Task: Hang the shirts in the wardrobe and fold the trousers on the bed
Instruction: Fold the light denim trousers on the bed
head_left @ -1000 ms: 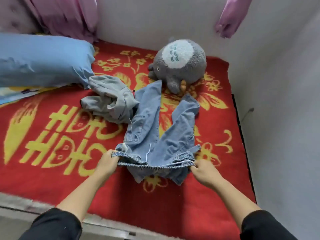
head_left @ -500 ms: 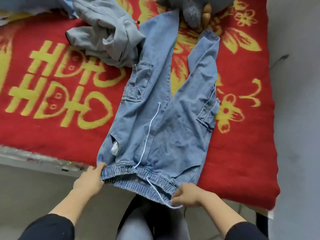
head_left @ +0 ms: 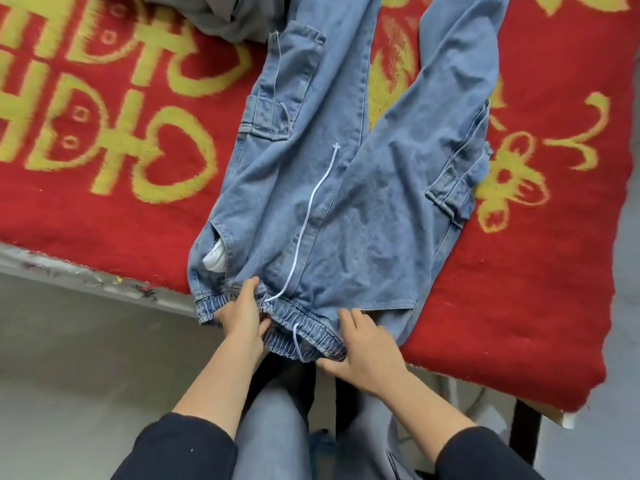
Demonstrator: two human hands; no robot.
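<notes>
Light blue denim trousers [head_left: 332, 188] lie flat on the red and yellow blanket [head_left: 104, 216], legs pointing away from me. A white drawstring runs up the front. The elastic waistband [head_left: 304, 327] hangs just over the bed's near edge. My left hand [head_left: 242, 317] grips the waistband left of the drawstring, fingers on top. My right hand [head_left: 367, 348] holds the waistband's right part, fingers spread over it and thumb underneath. A white pocket lining pokes out at the left hip.
A crumpled grey garment [head_left: 221, 15] lies at the top, touching the left trouser leg. The bed's grey frame edge [head_left: 86, 278] runs along the lower left, with grey floor below. My own legs stand against the bed.
The trousers were pulled toward me and spread flat, waistband now over the bed edge. Both hands slid inward from the waistband's ends toward its middle. The view has dropped closer.
</notes>
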